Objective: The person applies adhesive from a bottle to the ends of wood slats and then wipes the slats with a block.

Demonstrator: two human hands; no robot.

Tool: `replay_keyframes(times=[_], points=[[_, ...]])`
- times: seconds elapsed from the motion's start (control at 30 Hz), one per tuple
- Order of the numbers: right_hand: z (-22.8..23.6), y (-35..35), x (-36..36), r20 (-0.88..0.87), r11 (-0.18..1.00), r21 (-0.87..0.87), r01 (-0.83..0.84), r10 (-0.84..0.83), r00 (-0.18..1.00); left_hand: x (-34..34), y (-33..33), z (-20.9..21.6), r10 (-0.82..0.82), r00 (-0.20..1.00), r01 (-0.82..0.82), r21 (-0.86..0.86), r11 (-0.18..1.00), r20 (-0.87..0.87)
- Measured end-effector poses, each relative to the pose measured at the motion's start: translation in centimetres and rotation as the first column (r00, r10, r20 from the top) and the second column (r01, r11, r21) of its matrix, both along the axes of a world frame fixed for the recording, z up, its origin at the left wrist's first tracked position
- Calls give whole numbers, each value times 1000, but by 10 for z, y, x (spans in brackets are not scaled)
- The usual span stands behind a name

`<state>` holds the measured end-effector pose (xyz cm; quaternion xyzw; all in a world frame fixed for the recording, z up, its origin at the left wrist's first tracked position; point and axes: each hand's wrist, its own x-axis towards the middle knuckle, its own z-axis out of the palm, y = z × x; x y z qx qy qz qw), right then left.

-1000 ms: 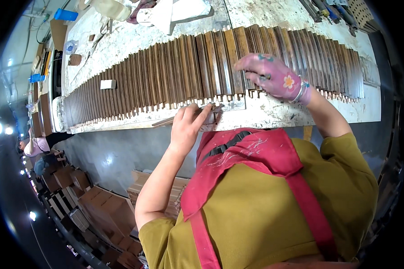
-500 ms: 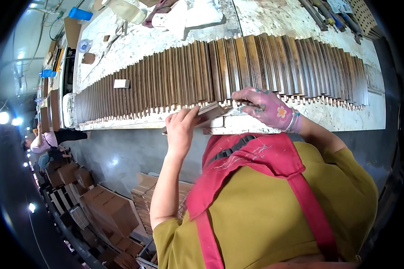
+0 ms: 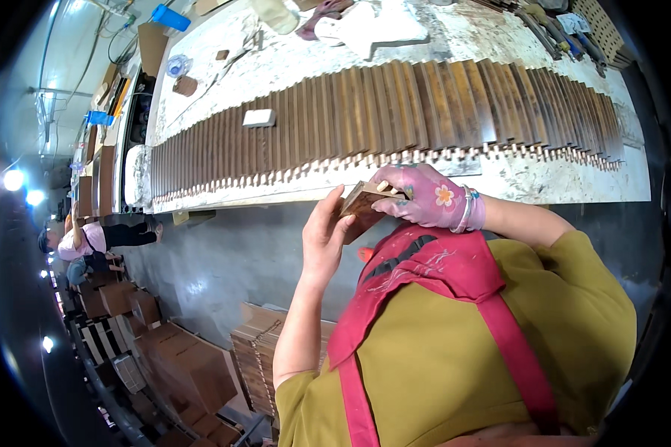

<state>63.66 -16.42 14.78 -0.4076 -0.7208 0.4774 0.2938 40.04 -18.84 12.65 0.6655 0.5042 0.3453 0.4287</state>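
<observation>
My bare left hand [image 3: 324, 235] grips a short dark brown wooden piece [image 3: 360, 216] just off the table's near edge, its end tilted up. In a pink flowered glove, my right hand [image 3: 432, 195] has its fingers closed at that end, around pale wooden dowels [image 3: 384, 186]. Whether a dowel sits in the wood or only in the fingers, I cannot tell. Beyond both hands, a long row of dark brown wooden slats [image 3: 335, 119] lies overlapping, with pale dowels sticking out of their near ends. A small white block [image 3: 259, 118] rests on the row's left half.
The paint-stained white table [image 3: 224, 78] carries white cloths [image 3: 373, 28] at the back and tools [image 3: 540, 31] at the far right. Cardboard boxes [image 3: 183, 361] and stacked wooden pieces [image 3: 257, 357] stand at lower left. Another person [image 3: 89, 238] is farther off to the left.
My hands have come back from the table edge with the wooden piece, which now tilts end-up. The view has shifted, so the row appears farther right.
</observation>
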Motion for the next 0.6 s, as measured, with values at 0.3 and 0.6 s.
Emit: replay_keyframes(times=[0.3, 0.6], points=[[23, -22, -166, 147, 992, -8, -127, 127, 981, -155, -40, 0, -28, 999, 31, 121, 992, -32], [20, -14, -294, 202, 930, 100, -353, 329, 923, -264, -80, -6, 170, 985, -163, 148, 975, -32]])
